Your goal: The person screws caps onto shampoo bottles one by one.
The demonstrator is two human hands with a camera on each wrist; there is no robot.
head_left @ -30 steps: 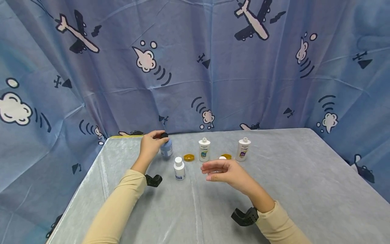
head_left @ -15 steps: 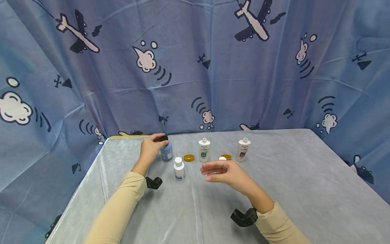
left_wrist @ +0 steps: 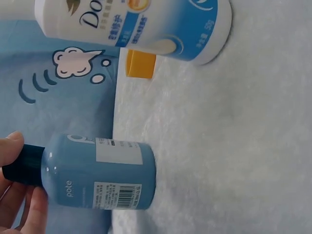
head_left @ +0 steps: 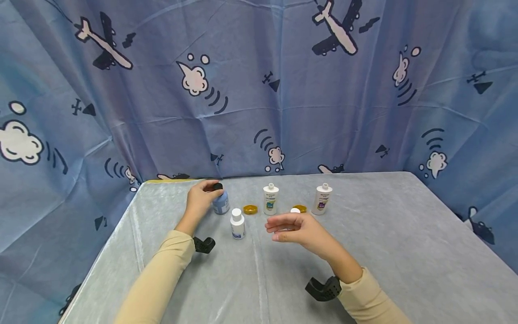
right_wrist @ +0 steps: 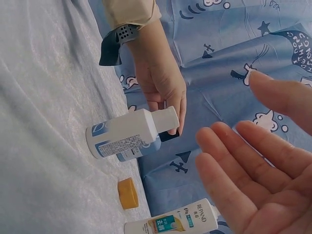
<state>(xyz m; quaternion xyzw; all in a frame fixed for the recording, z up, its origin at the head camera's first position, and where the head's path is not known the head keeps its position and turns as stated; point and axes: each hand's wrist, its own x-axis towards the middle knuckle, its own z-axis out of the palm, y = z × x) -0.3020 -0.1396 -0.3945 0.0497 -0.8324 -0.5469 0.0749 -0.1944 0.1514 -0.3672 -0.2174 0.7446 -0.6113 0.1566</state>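
While gripping the short black cap [left_wrist: 24, 165] of the blue plastic bottle [left_wrist: 100, 173] with the left hand [head_left: 198, 199], holds the right hand [head_left: 298, 227] open, with nothing in the palm. Seems to have finished the grasp, but not yet the release. Has the bottle upright near the back left of the grey cloth-covered table [head_left: 384, 252]; cannot tell well if lifted or resting. Leaves untouched the white-capped white plastic bottle [head_left: 238, 227], standing nearby.

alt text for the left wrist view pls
The left hand pinches the dark cap of a blue bottle at a grey-covered table. A white-and-blue bottle stands closer to the camera, partly hiding an amber object. The frame appears rotated sideways.
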